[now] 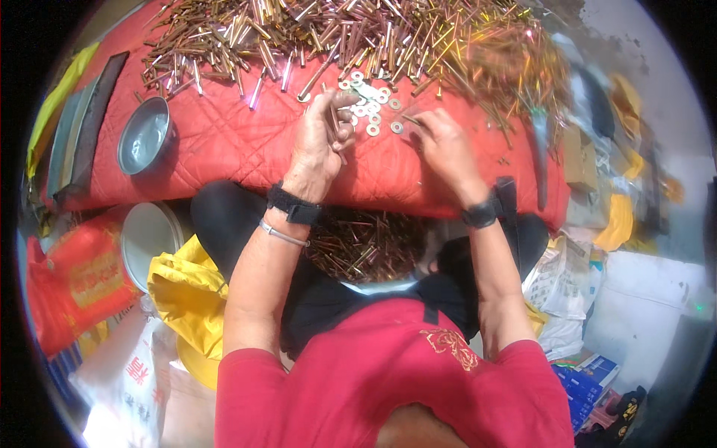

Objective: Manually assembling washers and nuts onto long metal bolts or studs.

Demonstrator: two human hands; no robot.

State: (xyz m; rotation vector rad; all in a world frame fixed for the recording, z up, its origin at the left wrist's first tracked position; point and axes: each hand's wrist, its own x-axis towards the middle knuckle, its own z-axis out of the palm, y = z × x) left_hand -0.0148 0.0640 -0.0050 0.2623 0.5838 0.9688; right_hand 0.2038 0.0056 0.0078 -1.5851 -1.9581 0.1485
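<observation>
My left hand (pixel 320 142) is curled around one or more thin brassy metal rods (pixel 333 119), their ends poking past the fingers. On the red quilted cloth (pixel 239 149) beside its fingertips lies a loose group of flat round washers (pixel 373 130). To the right, my right hand (pixel 448 145) pinches a short metal rod (pixel 411 120) between thumb and fingers, its tip toward the washers. Just beyond both hands spreads a large heap of brassy and pinkish metal rods (pixel 358 37), some like bolts.
A grey metal bowl (pixel 143 136) sits at the left on the cloth. Between my knees stands a container of similar rods (pixel 366 243). A round pale lid or tub (pixel 151 246), a yellow cloth (pixel 187 287) and bags flank my left leg; cartons (pixel 586 384) lie at the lower right.
</observation>
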